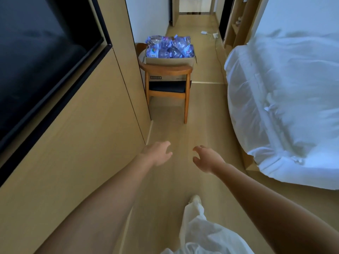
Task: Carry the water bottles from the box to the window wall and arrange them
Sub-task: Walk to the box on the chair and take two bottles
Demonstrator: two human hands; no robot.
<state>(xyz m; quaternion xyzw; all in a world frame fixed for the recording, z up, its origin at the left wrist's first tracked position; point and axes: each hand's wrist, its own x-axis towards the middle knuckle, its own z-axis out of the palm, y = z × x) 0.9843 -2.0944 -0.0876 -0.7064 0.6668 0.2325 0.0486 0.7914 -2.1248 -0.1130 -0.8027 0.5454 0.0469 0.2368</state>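
both hands, left [158, 154] and right [207, 158], were empty with fingers spread; the floor [205, 114] lay free up to the chair [167, 83] holding the box [168, 61] of bottles [169, 47].

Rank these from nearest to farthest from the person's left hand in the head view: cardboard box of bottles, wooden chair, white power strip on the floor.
From the left hand:
1. Wooden chair, straight ahead.
2. Cardboard box, on the chair's seat.
3. Power strip, far down the hallway floor.

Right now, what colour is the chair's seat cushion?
Black, on the wooden chair's seat cushion, seen in the head view.
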